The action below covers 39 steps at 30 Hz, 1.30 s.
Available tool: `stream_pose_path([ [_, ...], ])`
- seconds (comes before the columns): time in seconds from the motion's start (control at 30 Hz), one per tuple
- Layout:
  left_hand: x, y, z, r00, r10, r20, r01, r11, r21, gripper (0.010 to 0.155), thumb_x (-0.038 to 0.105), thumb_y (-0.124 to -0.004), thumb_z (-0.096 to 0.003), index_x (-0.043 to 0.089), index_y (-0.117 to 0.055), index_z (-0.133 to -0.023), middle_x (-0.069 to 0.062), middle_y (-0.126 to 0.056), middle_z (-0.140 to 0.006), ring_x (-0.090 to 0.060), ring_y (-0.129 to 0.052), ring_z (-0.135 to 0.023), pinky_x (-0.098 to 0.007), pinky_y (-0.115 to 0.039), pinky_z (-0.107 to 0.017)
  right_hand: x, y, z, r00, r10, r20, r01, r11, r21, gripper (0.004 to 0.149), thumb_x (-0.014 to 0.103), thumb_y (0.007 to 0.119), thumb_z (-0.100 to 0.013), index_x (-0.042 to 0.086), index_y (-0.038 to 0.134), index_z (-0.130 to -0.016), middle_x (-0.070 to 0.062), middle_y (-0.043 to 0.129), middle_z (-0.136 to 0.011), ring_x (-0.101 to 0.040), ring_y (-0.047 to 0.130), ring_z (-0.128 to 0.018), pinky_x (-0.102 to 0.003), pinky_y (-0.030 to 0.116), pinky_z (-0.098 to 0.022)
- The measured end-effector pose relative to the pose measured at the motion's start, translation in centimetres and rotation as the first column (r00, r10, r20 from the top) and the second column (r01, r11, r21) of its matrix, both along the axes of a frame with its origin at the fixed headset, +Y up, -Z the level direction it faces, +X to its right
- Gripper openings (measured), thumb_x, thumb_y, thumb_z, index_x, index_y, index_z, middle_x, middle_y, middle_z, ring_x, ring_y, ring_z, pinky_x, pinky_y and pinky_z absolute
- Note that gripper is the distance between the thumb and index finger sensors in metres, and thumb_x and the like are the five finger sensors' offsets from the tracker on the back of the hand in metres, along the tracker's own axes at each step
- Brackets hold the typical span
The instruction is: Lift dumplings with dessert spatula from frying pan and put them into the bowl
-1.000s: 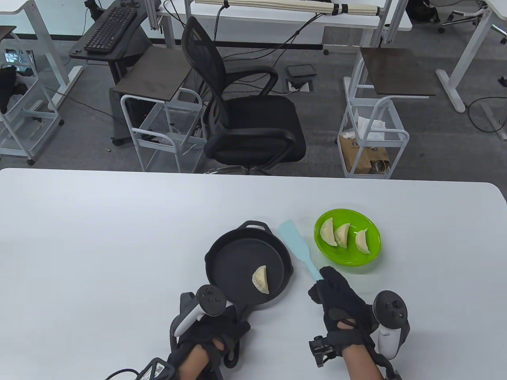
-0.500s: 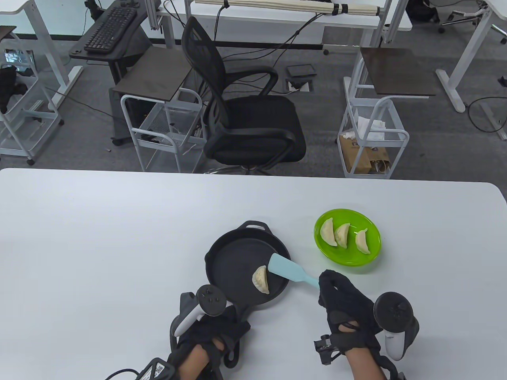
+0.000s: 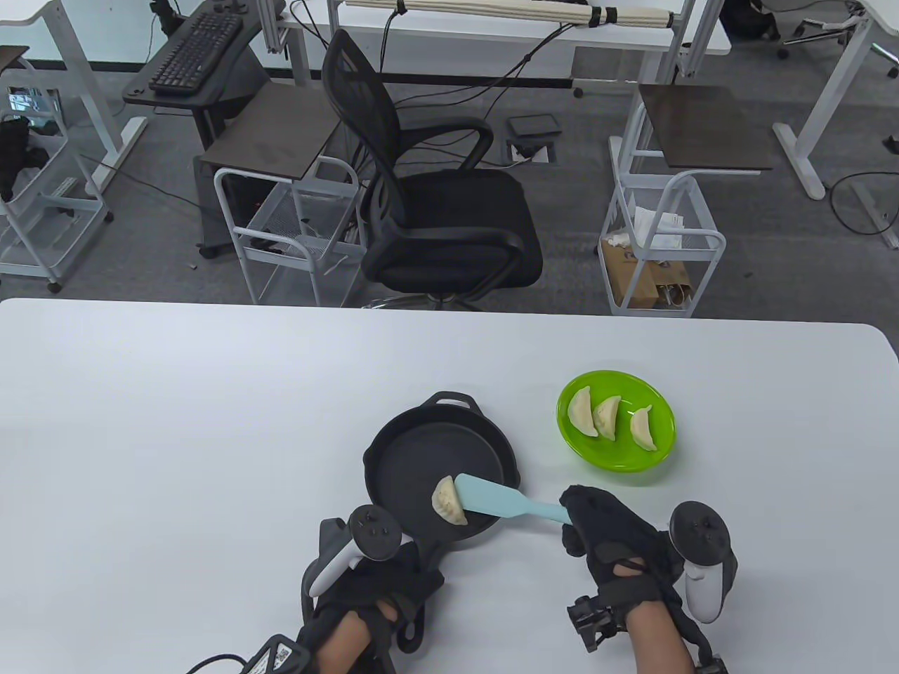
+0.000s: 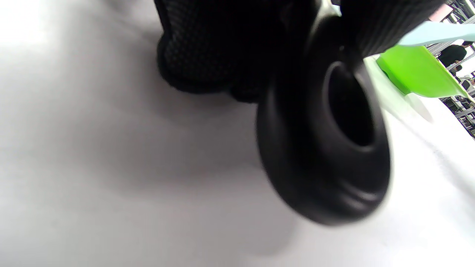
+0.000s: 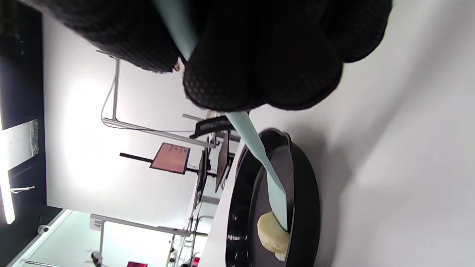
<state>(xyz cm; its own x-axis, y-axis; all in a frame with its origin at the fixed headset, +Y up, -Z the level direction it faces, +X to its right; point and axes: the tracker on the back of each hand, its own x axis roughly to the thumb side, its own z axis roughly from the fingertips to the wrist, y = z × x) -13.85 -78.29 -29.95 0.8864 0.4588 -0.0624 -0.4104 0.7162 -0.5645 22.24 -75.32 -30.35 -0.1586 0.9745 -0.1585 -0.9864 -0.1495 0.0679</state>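
A black office chair (image 3: 435, 210) and white carts (image 3: 295, 232) on grey floor (image 3: 562, 225).

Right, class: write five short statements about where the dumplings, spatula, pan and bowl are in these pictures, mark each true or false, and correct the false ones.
1. The green bowl holds three dumplings. True.
2. The frying pan is empty. False: one dumpling lies in it, near its front rim.
3. The right hand grips the handle of the light blue spatula. True.
4. The spatula's blade lies over the bowl. False: its blade reaches into the pan, its tip at the dumpling.
5. The left hand holds a dumpling. False: it is at the pan's handle, by the table's near edge.
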Motion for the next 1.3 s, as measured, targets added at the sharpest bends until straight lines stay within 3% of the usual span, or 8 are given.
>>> stream_pose_path([
  [0.13, 0.0, 0.0, 0.0, 1.000, -0.001, 0.001, 0.001, 1.000, 0.000, 0.078, 0.065, -0.075, -0.0462, 0.020, -0.055, -0.107, 0.008, -0.100, -0.068, -0.019, -0.095, -0.052, -0.053, -0.022, -0.080, -0.5, -2.2, -0.9, 0.984, -0.135, -0.116, 0.124, 0.987, -0.099, 0.045, 0.038, 0.078, -0.060, 0.011, 0.075, -0.095, -0.022, 0.092, -0.066, -0.044, 0.088, -0.054, -0.066, 0.058, -0.066],
  [0.53, 0.0, 0.0, 0.0, 1.000, -0.002, 0.001, 0.002, 1.000, 0.001, 0.077, 0.064, -0.075, -0.0462, 0.020, -0.055, -0.106, 0.008, -0.100, -0.068, -0.019, -0.095, -0.052, -0.053, -0.023, -0.080, -3.1, -5.2, -1.8, 0.949, -0.204, -0.241, 0.164, 0.970, -0.178, 0.046, 0.037, 0.075, -0.061, 0.016, 0.069, -0.101, -0.021, 0.087, -0.076, -0.044, 0.084, -0.064, -0.067, 0.053, -0.070],
  [1.07, 0.1, 0.0, 0.0, 1.000, -0.008, 0.005, 0.008, 1.000, 0.000, 0.077, 0.064, -0.076, -0.0462, 0.020, -0.055, -0.106, 0.008, -0.100, -0.068, -0.019, -0.095, -0.052, -0.054, -0.023, -0.080, -5.3, -5.3, -1.5, 0.949, -0.139, -0.284, 0.093, 0.981, -0.170, 0.047, 0.036, 0.076, -0.060, 0.017, 0.067, -0.102, -0.018, 0.087, -0.081, -0.043, 0.085, -0.069, -0.066, 0.053, -0.071],
  [1.3, 0.1, 0.0, -0.1, 1.000, -0.006, 0.005, 0.006, 1.000, 0.000, 0.077, 0.064, -0.075, -0.0462, 0.020, -0.055, -0.106, 0.008, -0.100, -0.068, -0.019, -0.095, -0.052, -0.053, -0.023, -0.080, -5.4, -6.0, -1.1, 0.949, -0.202, -0.243, 0.146, 0.963, -0.228, 0.048, 0.035, 0.073, -0.060, 0.014, 0.064, -0.103, -0.017, 0.087, -0.082, -0.043, 0.085, -0.071, -0.064, 0.055, -0.071],
])
